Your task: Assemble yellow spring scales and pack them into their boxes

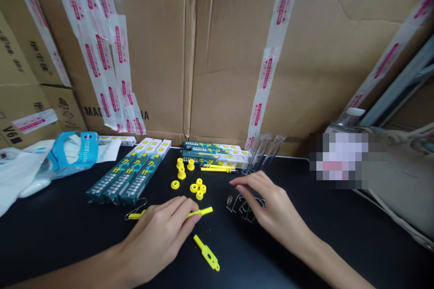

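My left hand (159,230) lies on the black table (50,230) with its fingers curled over a thin yellow plastic strip (202,211) that has a wire hook at its left end. My right hand (267,203) rests flat over a small pile of bent wire clips (237,205), its fingers stretched out to the left. A second yellow slotted piece (206,253) lies between the hands, close to the front. Several small yellow round caps (196,187) sit just beyond my fingers.
Three long green boxes (130,171) lie at left centre; more boxes and yellow strips (217,153) are stacked at the back. Clear plastic sleeves (262,151) stand beside them. A blue and white plastic bag (64,153) is far left. Taped cardboard (220,54) walls the back.
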Tool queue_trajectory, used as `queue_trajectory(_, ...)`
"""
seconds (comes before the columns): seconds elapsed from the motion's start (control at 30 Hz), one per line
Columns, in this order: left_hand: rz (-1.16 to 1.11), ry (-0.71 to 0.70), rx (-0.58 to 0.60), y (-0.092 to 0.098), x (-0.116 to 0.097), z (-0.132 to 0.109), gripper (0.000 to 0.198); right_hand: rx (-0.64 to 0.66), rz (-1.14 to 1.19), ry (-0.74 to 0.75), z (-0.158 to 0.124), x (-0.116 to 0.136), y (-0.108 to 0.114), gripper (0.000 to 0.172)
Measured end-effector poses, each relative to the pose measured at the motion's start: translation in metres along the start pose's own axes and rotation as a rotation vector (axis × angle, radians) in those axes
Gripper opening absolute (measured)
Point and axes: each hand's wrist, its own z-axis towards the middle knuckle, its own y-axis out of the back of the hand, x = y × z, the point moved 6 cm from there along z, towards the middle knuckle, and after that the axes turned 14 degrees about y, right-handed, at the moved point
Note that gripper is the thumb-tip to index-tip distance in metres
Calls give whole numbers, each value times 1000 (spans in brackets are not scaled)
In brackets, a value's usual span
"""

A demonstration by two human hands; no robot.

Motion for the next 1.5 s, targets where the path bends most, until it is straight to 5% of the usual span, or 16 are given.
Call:
queue_trajectory(0.17,3,14,12,-2,2,0,22,207,-65,84,-1,16,-14,11)
queue_trajectory(0.43,-12,17,49,-2,1,-1,22,263,86,87,-8,28,-29,14)
queue_trajectory(0.83,-7,11,48,-1,-1,-1,21,177,-86,-48,-16,18,-34,6)
queue_trajectory(1.17,-21,-9,56,-2,-2,0,22,26,269,-39,-12,32,-33,5)
queue_trajectory(1.5,-14,-44,59,-7,0,-3,20,-104,271,-20,-10,44,-26,9)
